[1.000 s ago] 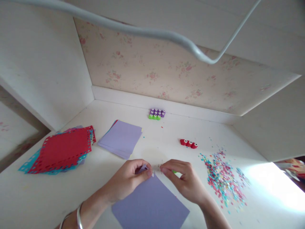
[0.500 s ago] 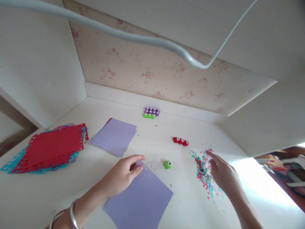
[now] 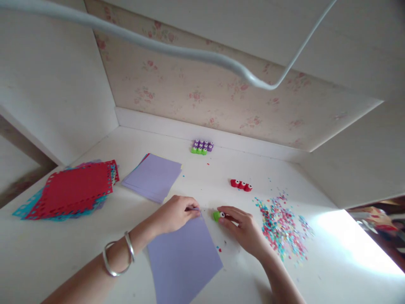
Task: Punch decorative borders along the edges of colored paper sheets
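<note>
My left hand [image 3: 180, 214] pinches the far corner of a purple sheet of paper [image 3: 186, 261] that lies on the white desktop. To the right of that corner, my right hand [image 3: 245, 230] has its thumb and fingers closed around a small green craft punch [image 3: 217, 215] with a white-and-black top. The punch is just apart from the paper. Beyond it are red craft punches [image 3: 241, 185] in a row. Purple and green craft punches [image 3: 202, 146] stand grouped near the back wall.
Punched confetti [image 3: 284, 228] is scattered to the right, beside my right forearm. A stack of purple sheets [image 3: 155, 175] lies left of centre, and red and blue sheets with punched edges [image 3: 77, 188] are piled farther left. A white cable [image 3: 190, 52] hangs across the upper view.
My right hand has moved left from the confetti and taken hold of the green craft punch. My left hand still grips the purple sheet, which has turned slightly.
</note>
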### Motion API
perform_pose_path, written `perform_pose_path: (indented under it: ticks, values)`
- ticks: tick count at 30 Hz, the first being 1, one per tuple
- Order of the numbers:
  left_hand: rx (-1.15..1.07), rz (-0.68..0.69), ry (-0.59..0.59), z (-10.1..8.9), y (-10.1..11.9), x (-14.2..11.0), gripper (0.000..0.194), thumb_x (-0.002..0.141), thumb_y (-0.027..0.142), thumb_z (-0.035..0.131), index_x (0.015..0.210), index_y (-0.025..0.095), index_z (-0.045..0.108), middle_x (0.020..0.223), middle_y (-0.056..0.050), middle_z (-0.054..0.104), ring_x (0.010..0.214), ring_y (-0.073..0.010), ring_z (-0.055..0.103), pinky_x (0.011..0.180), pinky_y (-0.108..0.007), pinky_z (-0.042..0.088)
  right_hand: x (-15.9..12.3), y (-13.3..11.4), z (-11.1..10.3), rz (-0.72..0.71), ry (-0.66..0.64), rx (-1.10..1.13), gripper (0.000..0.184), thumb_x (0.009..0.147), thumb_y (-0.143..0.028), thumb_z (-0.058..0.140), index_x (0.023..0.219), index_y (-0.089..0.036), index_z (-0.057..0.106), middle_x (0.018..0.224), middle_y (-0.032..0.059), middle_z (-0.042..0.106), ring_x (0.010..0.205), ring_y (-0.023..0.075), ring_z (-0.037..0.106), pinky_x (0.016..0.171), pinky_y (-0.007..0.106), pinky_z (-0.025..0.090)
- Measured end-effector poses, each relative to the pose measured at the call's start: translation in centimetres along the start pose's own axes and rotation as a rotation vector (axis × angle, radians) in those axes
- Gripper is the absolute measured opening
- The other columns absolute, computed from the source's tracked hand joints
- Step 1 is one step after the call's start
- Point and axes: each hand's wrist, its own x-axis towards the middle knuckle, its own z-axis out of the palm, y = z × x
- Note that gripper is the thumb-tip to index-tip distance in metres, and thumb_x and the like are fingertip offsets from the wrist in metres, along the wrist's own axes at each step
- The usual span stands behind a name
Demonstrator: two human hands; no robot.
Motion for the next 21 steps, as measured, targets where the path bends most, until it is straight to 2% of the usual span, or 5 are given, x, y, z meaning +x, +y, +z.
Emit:
perform_pose_path:
  ticks: [4,7,21]
  values:
    - [-0.063,-0.02,-0.109,0.5,0.0,2.3,0.028,0.082,0.038,0.064,0.097,0.016,0.072,0.092,-0.01,0.076,0.087,-0.0235,0.07,0.075,-0.028,0.05,-0.3,0.1,0.2,0.039,-0.006,0.094,0.028,0.091,-0.034,0.06,0.111,-0.02,0.072,0.112,0.0086,0.071,0.098,0.0218,0.069,0.083,0.031,0.059]
    - [-0.078,-0.024,-0.143,0.9,0.1,3.2,0.03,0.081,0.038,0.065,0.1,0.015,0.071,0.09,-0.01,0.077,0.086,-0.0237,0.071,0.071,-0.027,0.05,-0.3,-0.2,0.4,0.054,-0.005,0.117,0.027,0.09,-0.034,0.061,0.111,-0.021,0.072,0.111,0.0082,0.072,0.097,0.022,0.069,0.083,0.031,0.059]
    - [-0.068,-0.029,-0.152,1.1,-0.3,3.4,0.026,0.081,0.031,0.064,0.1,0.015,0.07,0.09,-0.009,0.077,0.084,-0.0222,0.072,0.068,-0.025,0.051,-0.2,-0.2,0.7,-0.011,-0.1,0.127,0.024,0.091,-0.032,0.062,0.112,-0.025,0.073,0.116,0.0085,0.069,0.105,0.0222,0.066,0.091,0.034,0.055]
